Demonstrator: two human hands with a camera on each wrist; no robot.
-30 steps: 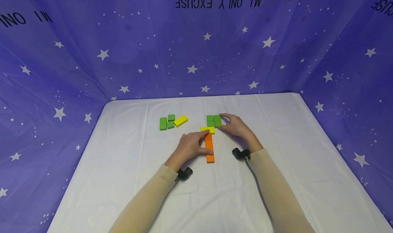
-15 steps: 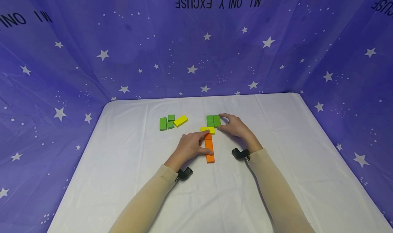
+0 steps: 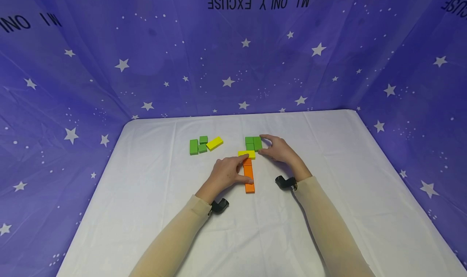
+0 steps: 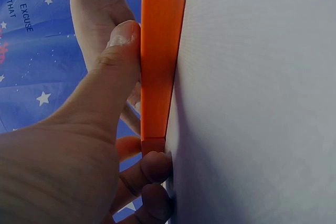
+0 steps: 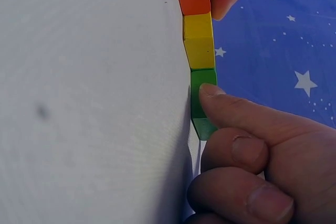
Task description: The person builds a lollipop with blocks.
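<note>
In the head view, my right hand (image 3: 279, 148) pinches an upright-lying long green block (image 3: 257, 143) by its far and near ends. Two small green blocks (image 3: 249, 140) lie against its left side. Just nearer is a yellow block (image 3: 247, 155), placed crosswise. Below that, a small orange block (image 3: 247, 162) and a long orange block (image 3: 249, 175) form a line. My left hand (image 3: 226, 173) rests over this line, index fingertip on the yellow block and thumb on the long orange one. In the right wrist view, my thumb touches the green block (image 5: 197, 95).
Left of the arrangement lie another long green block (image 3: 193, 147), two small green blocks (image 3: 203, 140) and a slanted yellow block (image 3: 215, 143). A white cloth covers the table (image 3: 146, 236). Purple starry curtains (image 3: 182, 58) enclose its back and sides.
The long green block in my right hand has slid slightly left, closer against the two small green blocks. My left hand and the other blocks stay where they were.
</note>
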